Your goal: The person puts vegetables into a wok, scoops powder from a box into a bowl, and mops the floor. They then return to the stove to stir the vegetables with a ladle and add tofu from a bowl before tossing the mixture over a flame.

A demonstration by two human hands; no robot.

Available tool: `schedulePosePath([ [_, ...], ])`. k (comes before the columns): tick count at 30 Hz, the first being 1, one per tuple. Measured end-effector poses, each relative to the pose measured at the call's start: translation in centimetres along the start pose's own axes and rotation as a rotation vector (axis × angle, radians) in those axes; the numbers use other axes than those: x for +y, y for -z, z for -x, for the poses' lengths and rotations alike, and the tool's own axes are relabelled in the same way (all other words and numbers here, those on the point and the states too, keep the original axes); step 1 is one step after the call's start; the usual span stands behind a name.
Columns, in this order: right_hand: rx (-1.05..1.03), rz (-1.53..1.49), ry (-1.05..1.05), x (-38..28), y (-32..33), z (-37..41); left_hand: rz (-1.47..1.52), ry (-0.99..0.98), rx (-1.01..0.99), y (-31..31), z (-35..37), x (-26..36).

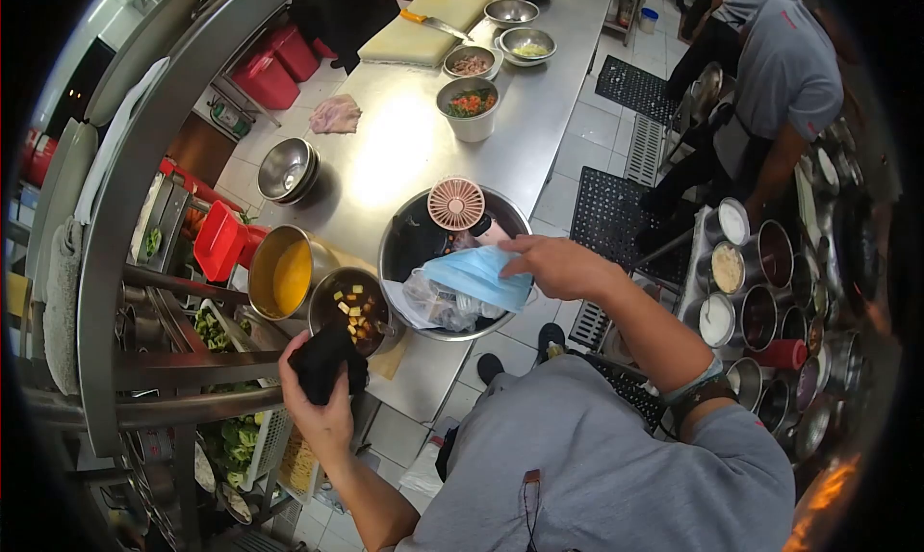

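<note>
My right hand (556, 265) pinches the edge of a light blue face mask (479, 275) over a large metal bowl (521, 227). In that bowl lie a pink handheld fan (455, 204), a crumpled clear plastic bag (433, 302) and dark items I cannot make out. My left hand (322, 412) grips a soft black bundle (329, 361), perhaps cloth, beside the counter's near corner. Just beyond it stands a metal pot (323, 297) holding yellowish cubes in dark liquid. Next to that is a pot with orange-yellow liquid (292, 275).
Stacked metal bowls (286, 170), a white tub of chopped vegetables (472, 128) and a cutting board (395, 42) with a knife (438, 23) occupy the steel counter (385, 157). A metal shelf frame (192, 408) borders my left. Co-workers (789, 61) stand by the cooking line at right, where flames (823, 494) show.
</note>
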State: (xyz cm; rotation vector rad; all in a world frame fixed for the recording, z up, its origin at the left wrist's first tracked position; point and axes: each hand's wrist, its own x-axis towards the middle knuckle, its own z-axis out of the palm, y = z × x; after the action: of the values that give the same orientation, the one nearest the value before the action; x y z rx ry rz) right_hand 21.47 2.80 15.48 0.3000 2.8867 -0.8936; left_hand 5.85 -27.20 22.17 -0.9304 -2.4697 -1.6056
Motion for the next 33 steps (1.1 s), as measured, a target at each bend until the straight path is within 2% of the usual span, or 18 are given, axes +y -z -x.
schedulePosePath([
  [3, 0.068, 0.1, 0.096, 0.8, -2.0, -0.9, 0.013, -0.016, -0.062, -1.6, -1.0, 1.4],
  [7, 0.112, 0.092, 0.105, 0.8, -2.7, -1.5, -0.121, -0.344, -0.309, -5.3, -4.2, 4.6],
  [9, 0.129, 0.091, 0.126, 0.5, -2.4, -1.0, -0.095, -0.41, -0.437, -8.3, -5.7, 5.1],
  [11, 0.306, 0.056, 0.099, 0.3, -1.8, 0.3, -0.12, -0.509, -0.57, -12.1, -7.1, 3.8],
  [12, 0.306, 0.059, 0.108, 0.8, -1.9, 0.9, -0.213, -0.602, -0.618, -14.5, -7.5, 2.0],
  [13, 0.385, -0.052, 0.053, 1.3, -1.9, 1.5, -0.332, -0.53, -0.798, -16.4, -7.4, 0.1],
  [15, 0.464, -0.162, 0.007, 1.8, -1.8, 2.9, -0.397, -0.637, -0.726, -19.2, -5.7, -3.3],
  [16, 0.505, -0.201, -0.013, 1.7, -1.5, 3.7, -0.403, -0.645, -0.718, -18.7, -5.5, -2.5],
  [18, 0.566, -0.272, -0.054, 2.1, -1.8, 4.9, -0.315, -0.634, -0.559, -17.0, -5.2, 0.2],
  [20, 0.556, -0.346, -0.077, 2.1, -2.4, 5.6, -0.293, -0.601, -0.535, -15.2, -5.1, 1.4],
  [23, 0.57, -0.439, -0.075, 1.9, -3.6, 4.9, -0.336, -0.52, -0.486, -15.3, -4.9, 0.5],
  [25, 0.606, -0.47, -0.058, 1.3, -4.4, 3.8, -0.425, -0.39, -0.601, -17.1, -4.2, -1.3],
  [27, 0.625, -0.544, -0.049, 0.6, -4.6, 2.8, -0.624, -0.44, -0.744, -19.2, -3.2, -4.6],
  [29, 0.613, -0.545, -0.075, 0.6, -4.7, 1.9, -0.599, -0.425, -0.7, -19.9, -3.0, -4.9],
  [32, 0.655, -0.508, -0.108, 0.6, -4.5, 0.6, -0.631, -0.376, -0.76, -20.0, -3.3, -4.8],
  [33, 0.652, -0.473, -0.137, 0.4, -4.1, 0.3, -0.631, -0.334, -0.837, -19.8, -3.6, -4.4],
])
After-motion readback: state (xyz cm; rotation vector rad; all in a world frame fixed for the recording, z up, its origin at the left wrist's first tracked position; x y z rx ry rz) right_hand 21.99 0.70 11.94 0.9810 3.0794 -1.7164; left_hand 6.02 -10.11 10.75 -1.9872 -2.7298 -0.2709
